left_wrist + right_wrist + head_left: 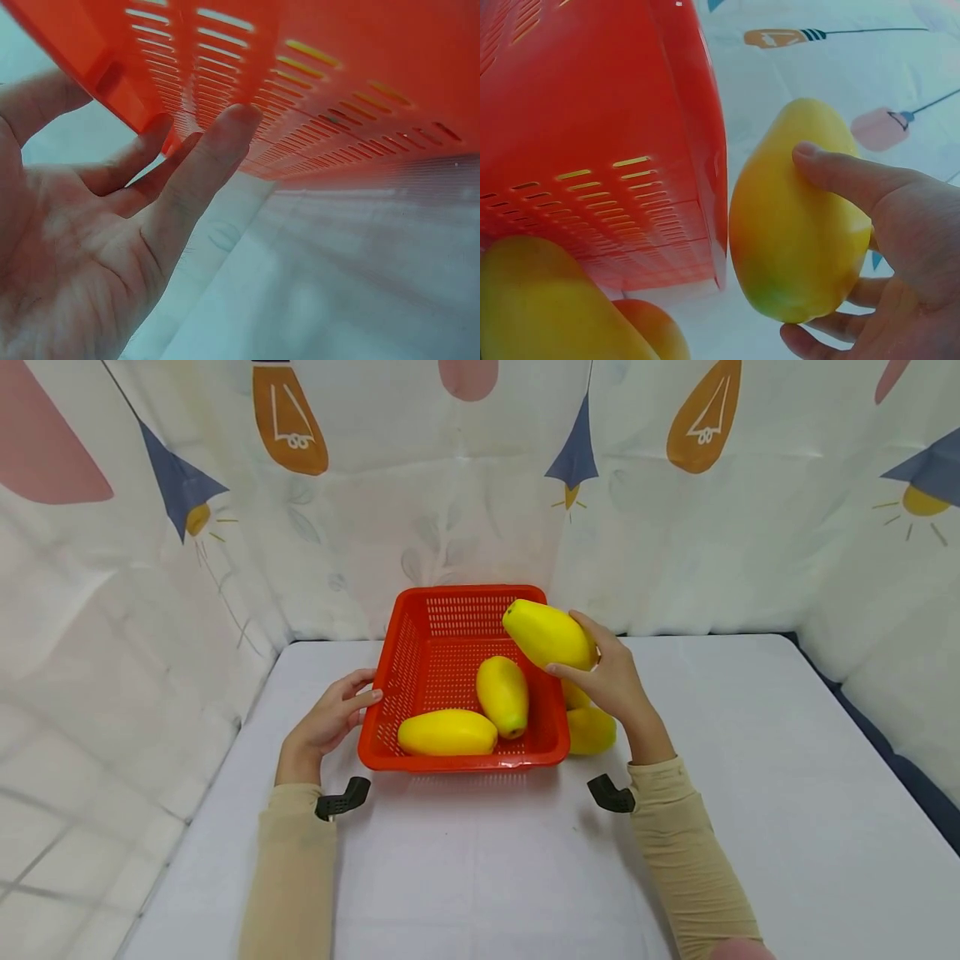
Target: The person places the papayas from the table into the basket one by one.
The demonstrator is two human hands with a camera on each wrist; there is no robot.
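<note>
A red plastic basket (pixel 465 762) with slotted walls holds two yellow papayas, one lying crosswise (pixel 447 732) near the front and one pointing forward (pixel 502 697). My right hand (pixel 611 672) grips another papaya (pixel 549 635) above the basket's right rim, thumb on the near side and fingers around its end. In the right wrist view this papaya (pixel 799 217) shows a greenish patch low down. At the basket's left side, my left hand (pixel 333 718) touches the wall and rim with extended thumb and fingers. The left wrist view shows the thumb (pixel 225 139) against the slotted wall.
More papayas (pixel 592 731) lie on the table just right of the basket, partly hidden by it and my right hand. A white cloth covers the table (pixel 465 868). Behind stands a patterned curtain (pixel 480 468), close to the basket's back edge.
</note>
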